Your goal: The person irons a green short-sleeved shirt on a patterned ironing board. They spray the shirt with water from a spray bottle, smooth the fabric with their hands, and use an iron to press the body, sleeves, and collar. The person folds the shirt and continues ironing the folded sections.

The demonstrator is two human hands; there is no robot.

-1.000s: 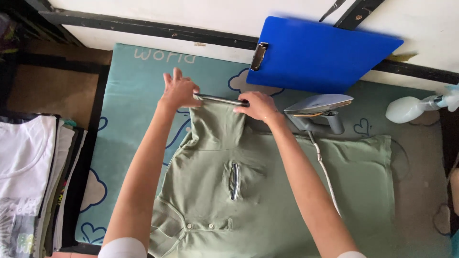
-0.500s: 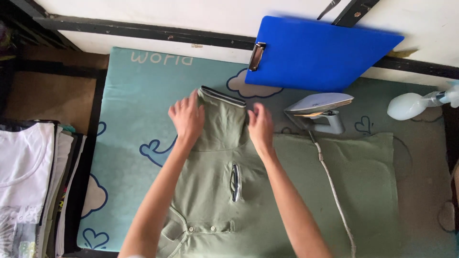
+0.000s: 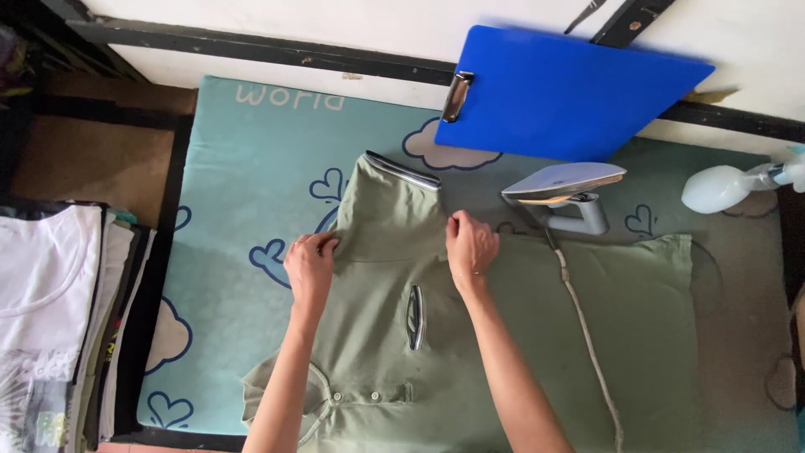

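Observation:
An olive green polo shirt [image 3: 537, 327] lies spread on a light blue mat [image 3: 243, 176] printed with clouds and hearts. One short sleeve [image 3: 387, 205] with a striped cuff points away from me. My left hand [image 3: 310, 264] pinches the shirt fabric at the left base of that sleeve. My right hand [image 3: 471, 245] pinches the fabric at the sleeve's right base. The shirt's chest pocket opening [image 3: 414, 317] sits between my forearms, and the collar with buttons [image 3: 352, 396] lies near the bottom.
A silver iron [image 3: 563, 195] stands on its heel on the mat right of my hands, its cord [image 3: 587, 335] trailing across the shirt. A blue clipboard [image 3: 562, 92] leans at the back. A white spray bottle [image 3: 729, 186] lies far right. Folded clothes [image 3: 50, 327] are stacked at left.
Both hands slid from the sleeve's cuff toward me, down to the base of the sleeve. The sleeve now lies flatter on the mat.

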